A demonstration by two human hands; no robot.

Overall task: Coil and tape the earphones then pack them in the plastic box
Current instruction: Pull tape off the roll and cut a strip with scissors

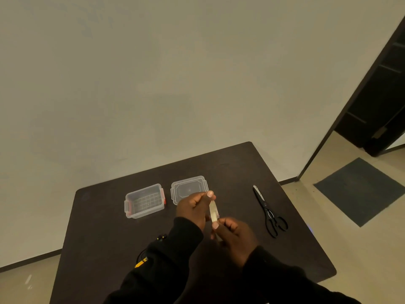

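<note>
**Tape first, then the cable**

Right now I have a short strip of clear tape [213,210] stretched between my two hands, just below the middle of the frame. My left hand [194,208] pinches its upper end between thumb and forefinger; my right hand [235,239] pinches the lower end. Whether a roll sits under my right palm I cannot tell.

The earphones [151,251] lie on the table [98,227] at lower left, partly hidden by my left sleeve — a dark cable with a yellow plug showing. I cannot tell how neatly they are coiled. The plastic box [144,201] stands open further up, left of my hands, its lid [189,189] just beside it and partly behind my left hand. The scissors [268,212] lie well apart on the right.

To do this well, I judge I should keep the strip taut and touch only its ends, so the sticky face stays clean and does not fold on itself. If it needs cutting, one hand must let go for the scissors — better the right, nearer to them. Then bring the tape down across the gathered loops and wrap it snugly.
</note>
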